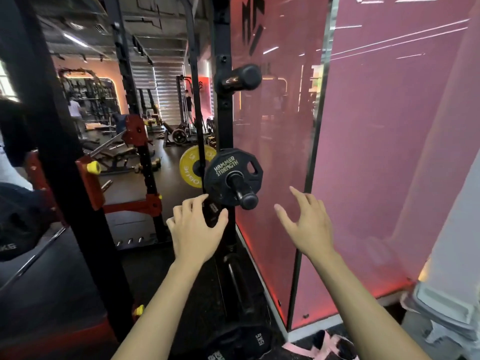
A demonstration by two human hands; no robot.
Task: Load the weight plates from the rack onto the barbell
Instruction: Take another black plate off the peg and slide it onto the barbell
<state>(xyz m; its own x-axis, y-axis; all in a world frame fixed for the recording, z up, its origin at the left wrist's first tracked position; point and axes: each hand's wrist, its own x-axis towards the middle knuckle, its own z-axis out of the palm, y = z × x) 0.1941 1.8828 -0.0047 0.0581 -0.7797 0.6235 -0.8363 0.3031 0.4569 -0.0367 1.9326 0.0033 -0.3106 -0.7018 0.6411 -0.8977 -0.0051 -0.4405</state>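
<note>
A small black weight plate (228,170) marked HAMMER STRENGTH hangs on a storage peg (242,192) of the black rack upright (224,120). My left hand (194,227) is just below and left of the plate, fingers spread, fingertips close to its lower edge. My right hand (306,222) hovers to the right of the plate, fingers spread, touching nothing. At the far left, a large black plate (18,224) sits on the barbell (31,261). A 15 kg plate (246,339) hangs low on the rack.
An empty peg (240,77) sticks out higher on the upright. A pink glass wall (376,152) stands close on the right. A yellow plate (193,166) shows behind the upright. Red rack fittings (88,180) and black posts fill the left. Other people stand far back.
</note>
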